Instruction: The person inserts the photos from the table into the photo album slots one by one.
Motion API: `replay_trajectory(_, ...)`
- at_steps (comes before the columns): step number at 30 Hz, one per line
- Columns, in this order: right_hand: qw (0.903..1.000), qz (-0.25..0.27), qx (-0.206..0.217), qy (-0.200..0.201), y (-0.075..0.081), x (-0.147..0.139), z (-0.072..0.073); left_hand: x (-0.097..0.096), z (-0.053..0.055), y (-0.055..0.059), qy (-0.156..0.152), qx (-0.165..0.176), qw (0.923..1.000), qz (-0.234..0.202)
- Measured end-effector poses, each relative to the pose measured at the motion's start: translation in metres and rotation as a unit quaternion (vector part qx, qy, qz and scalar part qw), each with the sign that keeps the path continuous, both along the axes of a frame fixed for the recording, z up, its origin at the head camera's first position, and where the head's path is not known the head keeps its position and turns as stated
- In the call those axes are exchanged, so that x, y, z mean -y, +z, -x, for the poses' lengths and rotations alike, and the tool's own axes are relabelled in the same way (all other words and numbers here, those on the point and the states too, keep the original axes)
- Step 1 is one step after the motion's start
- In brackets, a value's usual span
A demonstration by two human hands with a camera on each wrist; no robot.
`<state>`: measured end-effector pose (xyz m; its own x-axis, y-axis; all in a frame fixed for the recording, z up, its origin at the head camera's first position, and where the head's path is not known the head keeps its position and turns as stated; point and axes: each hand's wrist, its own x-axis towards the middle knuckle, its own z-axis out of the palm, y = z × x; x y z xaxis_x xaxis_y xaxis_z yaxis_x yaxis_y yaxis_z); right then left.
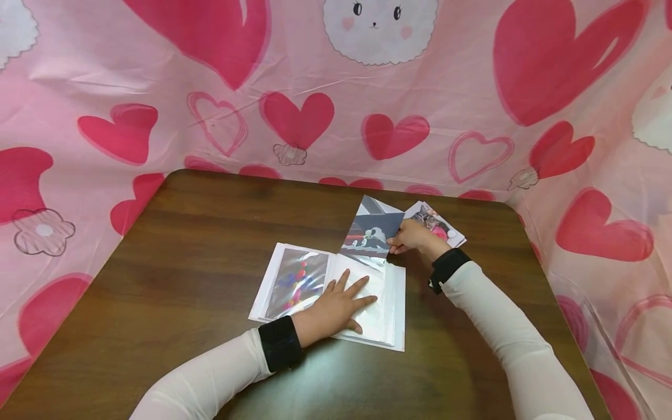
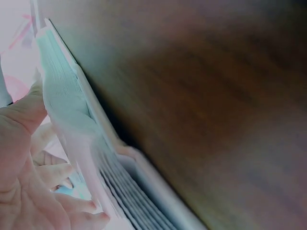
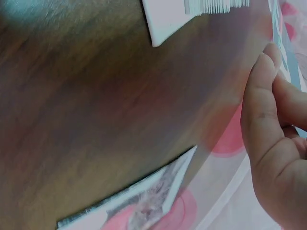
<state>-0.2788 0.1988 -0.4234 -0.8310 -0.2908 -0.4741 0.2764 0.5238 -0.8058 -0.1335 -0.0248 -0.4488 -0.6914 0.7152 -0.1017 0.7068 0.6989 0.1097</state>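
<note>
An open photo album (image 1: 400,309) with clear sleeves lies on the table, a colourful picture (image 1: 299,280) in its left page. My left hand (image 1: 336,306) rests with spread fingers on the right page; the left wrist view shows it beside the album's stacked page edges (image 2: 129,191). With thumb and fingers, my right hand (image 1: 412,238) pinches the right edge of a grey cartoon photo (image 1: 374,233). The photo's lower end overlaps the top of the right page's sleeve. In the right wrist view, the pinching fingertips (image 3: 268,60) hold the photo's edge.
Just behind my right hand lies a small stack of photos (image 1: 454,233), a cat picture on top. The brown wooden table (image 1: 199,233) extends around the album. A pink cloth with hearts (image 1: 299,70) hangs along the table's back and sides.
</note>
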Motion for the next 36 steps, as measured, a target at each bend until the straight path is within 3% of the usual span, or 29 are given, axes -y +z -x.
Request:
replay_trajectory(4, 0.999, 0.032, 0.025, 0.018, 0.001, -0.001, -0.005, -0.001, 0.001, -0.004, -0.001, -0.013, 0.9999, -0.003)
replay_trajectory(9, 0.9974, 0.052, 0.049, 0.012, -0.003, 0.002, -0.012, -0.001, 0.001, -0.004, -0.003, -0.014, 0.9999, -0.008)
replay_trajectory(13, 0.9996, 0.008, 0.026, 0.012, -0.005, 0.001, -0.01, -0.002, 0.002, -0.004, -0.007, -0.01, 0.9999, -0.008)
replay_trajectory(18, 0.9982, -0.049, -0.001, 0.034, 0.002, -0.005, 0.001, -0.002, 0.002, -0.005, -0.008, -0.003, 1.0, -0.002)
replay_trajectory(27, 0.9923, -0.078, 0.061, 0.075, 0.012, 0.001, 0.026, -0.003, 0.002, 0.0, -0.005, 0.004, 1.0, -0.006)
replay_trajectory(32, 0.9909, -0.093, 0.062, 0.074, 0.015, 0.004, 0.026, -0.002, 0.003, 0.0, 0.002, 0.009, 0.9999, -0.012)
replay_trajectory(36, 0.9929, -0.063, 0.059, 0.081, 0.014, 0.006, 0.021, 0.0, 0.005, 0.001, 0.006, 0.013, 0.9997, -0.018)
